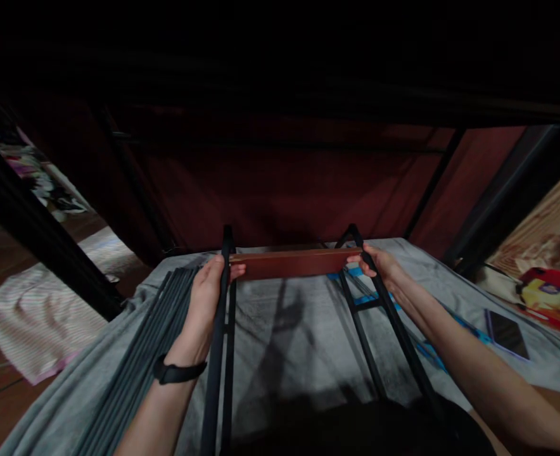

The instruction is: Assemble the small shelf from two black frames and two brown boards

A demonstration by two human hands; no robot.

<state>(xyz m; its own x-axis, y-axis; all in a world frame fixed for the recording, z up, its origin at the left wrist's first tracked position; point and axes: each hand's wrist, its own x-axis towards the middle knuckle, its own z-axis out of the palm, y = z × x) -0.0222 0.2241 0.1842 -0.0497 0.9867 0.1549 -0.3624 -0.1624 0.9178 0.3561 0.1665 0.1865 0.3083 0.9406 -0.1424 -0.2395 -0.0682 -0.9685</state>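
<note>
The reddish wooden board (295,263) spans the tops of two black metal side frames (219,329) above a grey cloth (289,329). The left hand (206,297) has its fingers closed round the board's left end and frame, the right hand (379,265) pinching the board's right end. It looks stiff, light and smooth-faced; the ends are the best hold.

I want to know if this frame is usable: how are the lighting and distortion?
Head view: top third nearly black; light falls on the grey cloth, where the frame rails cast shadows; left hand and right hand at the reddish board read clearly; straight bars bow toward the edges; phone is dim.
</note>
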